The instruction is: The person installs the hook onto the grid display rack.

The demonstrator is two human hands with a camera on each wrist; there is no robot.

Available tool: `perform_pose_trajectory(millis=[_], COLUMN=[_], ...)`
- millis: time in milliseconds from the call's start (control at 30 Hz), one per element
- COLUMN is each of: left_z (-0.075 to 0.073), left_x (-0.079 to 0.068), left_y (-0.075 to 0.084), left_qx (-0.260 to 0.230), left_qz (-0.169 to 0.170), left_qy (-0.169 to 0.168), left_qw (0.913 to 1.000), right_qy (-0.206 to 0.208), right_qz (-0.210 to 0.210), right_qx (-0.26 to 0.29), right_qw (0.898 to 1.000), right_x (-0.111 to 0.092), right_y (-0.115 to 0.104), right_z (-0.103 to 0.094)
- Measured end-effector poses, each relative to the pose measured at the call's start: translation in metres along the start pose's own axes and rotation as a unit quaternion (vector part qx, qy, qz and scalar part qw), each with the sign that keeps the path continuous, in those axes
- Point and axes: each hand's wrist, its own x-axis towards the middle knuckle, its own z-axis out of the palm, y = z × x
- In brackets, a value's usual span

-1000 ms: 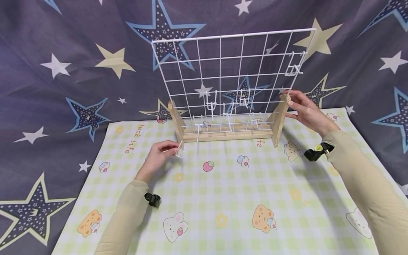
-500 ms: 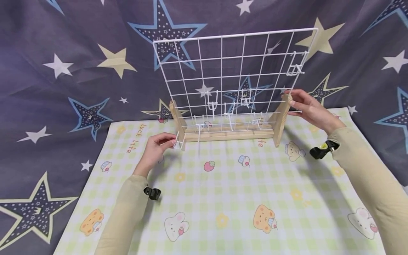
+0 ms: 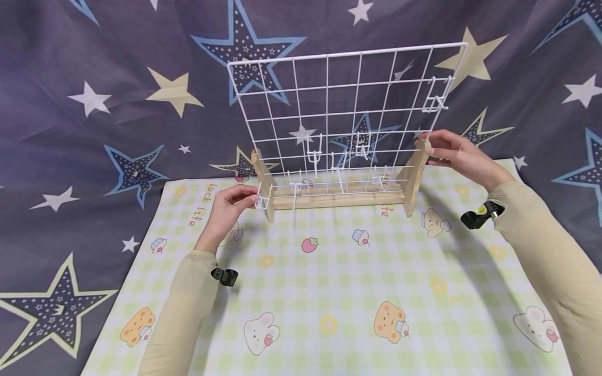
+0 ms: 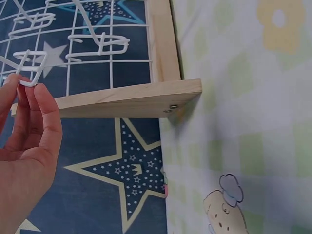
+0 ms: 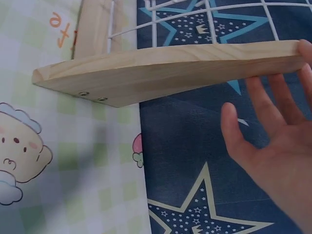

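Observation:
A white wire grid rack (image 3: 326, 99) stands upright on a wooden base with two wooden sides. In the head view my left hand (image 3: 231, 204) is at the rack's left end, pinching a small white wire hook (image 4: 33, 66) between thumb and fingertips. That hook is in front of the left wooden side (image 4: 131, 100); touching or apart, I cannot tell. My right hand (image 3: 458, 154) holds the upper end of the right wooden side (image 5: 161, 68), index finger reaching round its edge. In the right wrist view some fingertips rest against the wood; the thumb is hard to make out.
Several white hooks hang on the grid's lower part, one of them a hook (image 3: 314, 152) left of centre. Another hook (image 3: 435, 102) hangs at the upper right. The table has a checked cloth (image 3: 352, 282); a star-patterned curtain (image 3: 155, 47) hangs close behind the rack.
My left hand has moved up and slightly away with the hook, from the foot of the left wooden side to higher beside it. My right hand stays on the right side.

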Motion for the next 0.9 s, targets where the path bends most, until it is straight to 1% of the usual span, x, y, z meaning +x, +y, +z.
perform_pose_trajectory(millis=[67,133,167,233,300,400,467,533,633,733,833,900], left_z=[0.001,0.001,0.002,0.002,0.002,0.001,0.001,0.002,0.003,0.004,0.006,0.006], left_x=[0.001,0.001,0.002,0.003,0.005,0.008,0.012,0.015,0.019,0.023,0.028,0.031], left_y=[0.002,0.005,0.007,0.01,0.013,0.018,0.022,0.026,0.031,0.037,0.043,0.047], left_qx=[-0.002,-0.003,-0.004,-0.008,-0.005,0.002,0.004,0.001,-0.004,-0.005,-0.006,-0.011], left_qz=[0.002,0.005,0.007,0.01,0.015,0.026,0.034,0.042,0.052,0.064,0.077,0.084], left_qy=[0.001,0.001,0.001,0.001,0.004,0.006,0.007,0.004,0.004,0.009,0.019,0.025], left_qw=[1.0,1.0,1.0,0.9999,0.9999,0.9997,0.9994,0.9991,0.9986,0.9979,0.9969,0.9961], right_qy=[-0.009,-0.009,-0.005,0.014,0.036,0.054,0.053,0.05,0.048,0.046,0.044,0.045], right_qz=[0.004,0.012,0.018,0.032,0.053,0.079,0.086,0.086,0.091,0.106,0.12,0.122], right_qx=[-0.004,-0.021,-0.036,-0.093,-0.154,-0.245,-0.282,-0.311,-0.333,-0.345,-0.352,-0.353], right_qw=[1.0,1.0,0.999,0.995,0.986,0.965,0.954,0.945,0.937,0.931,0.927,0.927], right_x=[0.0,-0.002,-0.002,-0.005,-0.007,-0.008,-0.007,-0.006,-0.004,-0.002,-0.001,0.0], right_y=[-0.001,-0.002,-0.003,-0.006,-0.01,-0.016,-0.02,-0.024,-0.029,-0.034,-0.037,-0.038], right_z=[-0.002,-0.002,-0.002,-0.002,0.0,0.001,0.002,0.003,0.004,0.006,0.008,0.009])
